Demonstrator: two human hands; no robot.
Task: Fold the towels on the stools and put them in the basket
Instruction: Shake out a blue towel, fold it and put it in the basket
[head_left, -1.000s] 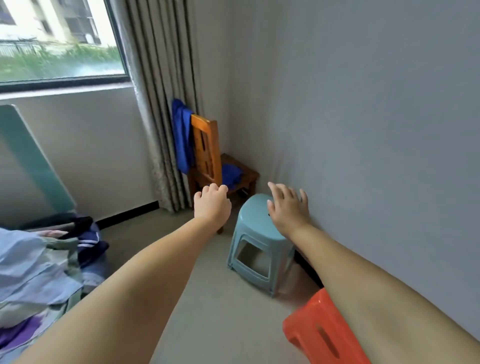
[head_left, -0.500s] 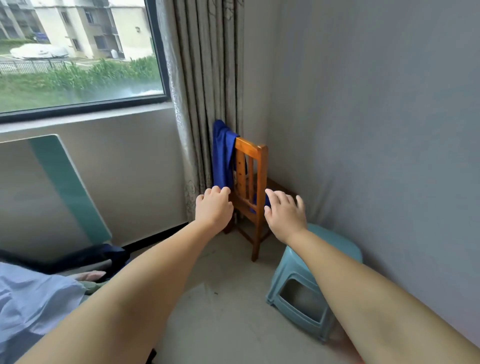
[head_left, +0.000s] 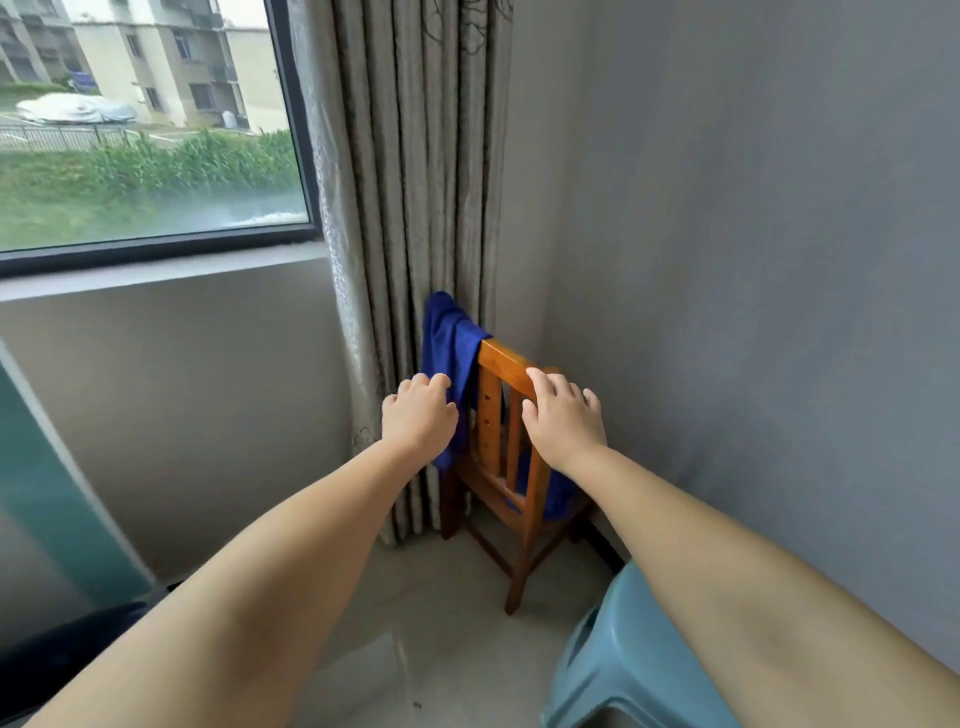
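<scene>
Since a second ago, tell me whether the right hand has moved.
Yes. The right hand has moved from over the blue stool forward to the wooden chair backrest.

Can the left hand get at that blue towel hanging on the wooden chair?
Probably yes: the left hand is already at the blue towel draped over the chair back, with nothing between them.

Ahead of you, a curtain (head_left: 415, 208) hangs in the corner beside a window (head_left: 145, 119) showing grass and buildings outside. A grey wall (head_left: 753, 260) runs along your right. A teal board (head_left: 57, 499) leans at your left, and pale floor (head_left: 441, 623) lies below you.
</scene>
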